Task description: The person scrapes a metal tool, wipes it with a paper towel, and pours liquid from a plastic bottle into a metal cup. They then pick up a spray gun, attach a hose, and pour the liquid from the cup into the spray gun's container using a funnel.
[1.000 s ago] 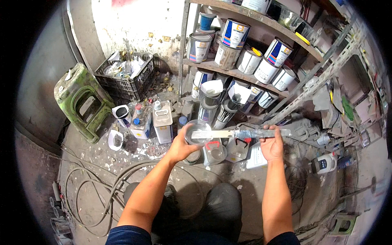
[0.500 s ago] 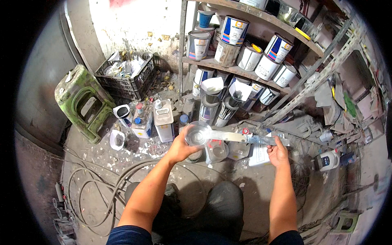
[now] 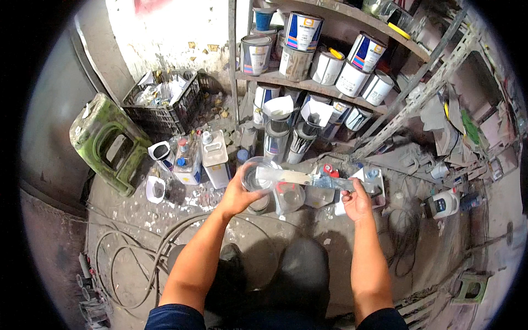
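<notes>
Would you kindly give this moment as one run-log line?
left hand: grips clear plastic cup | right hand: holds smeared flat stick | stick's far end: at cup, inside or above unclear

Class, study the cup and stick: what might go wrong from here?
The clear cup, held in the left hand alone, could tip or slip. The long stick, held by the right hand near its far end, might knock the cup. The coiled hose on the left could trip the person.

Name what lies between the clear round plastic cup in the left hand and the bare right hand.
A long flat pale stick, smeared grey toward the right hand, bridges it from the cup; the head view shows this.
</notes>
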`<state>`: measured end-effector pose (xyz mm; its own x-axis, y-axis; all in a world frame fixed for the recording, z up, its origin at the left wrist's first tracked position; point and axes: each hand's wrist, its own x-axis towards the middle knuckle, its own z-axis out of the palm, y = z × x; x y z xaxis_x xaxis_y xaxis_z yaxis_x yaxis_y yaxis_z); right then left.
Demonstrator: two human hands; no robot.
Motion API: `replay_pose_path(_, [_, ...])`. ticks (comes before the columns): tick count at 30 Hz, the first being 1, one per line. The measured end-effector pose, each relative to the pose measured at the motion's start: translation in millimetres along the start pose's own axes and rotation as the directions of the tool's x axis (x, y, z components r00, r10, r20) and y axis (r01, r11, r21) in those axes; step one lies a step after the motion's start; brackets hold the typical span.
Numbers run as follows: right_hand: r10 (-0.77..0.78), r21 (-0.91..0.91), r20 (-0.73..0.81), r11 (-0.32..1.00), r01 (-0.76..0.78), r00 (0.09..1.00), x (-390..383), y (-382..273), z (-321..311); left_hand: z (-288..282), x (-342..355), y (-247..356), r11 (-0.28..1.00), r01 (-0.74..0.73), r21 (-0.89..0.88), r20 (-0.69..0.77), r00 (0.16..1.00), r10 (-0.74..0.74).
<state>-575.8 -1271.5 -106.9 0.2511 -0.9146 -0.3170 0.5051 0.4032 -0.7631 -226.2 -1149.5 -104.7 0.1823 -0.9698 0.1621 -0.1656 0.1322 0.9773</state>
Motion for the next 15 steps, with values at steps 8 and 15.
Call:
replay_pose_path(8, [-0.136, 0.123, -0.203, 0.979, 0.163, 0.97, -33.0, -22.9, -73.1, -4.1, -0.7, -28.1, 1.0, -0.007, -0.005, -0.062, 0.998, 0.007])
replay_pose_path(15, [-0.485, 0.251, -0.347, 0.776, 0.578, 0.802, -93.3, -68.0, -141.9, 25.2, 3.0, -105.0, 0.986, 0.004, 0.165, -0.199, 0.98, 0.03])
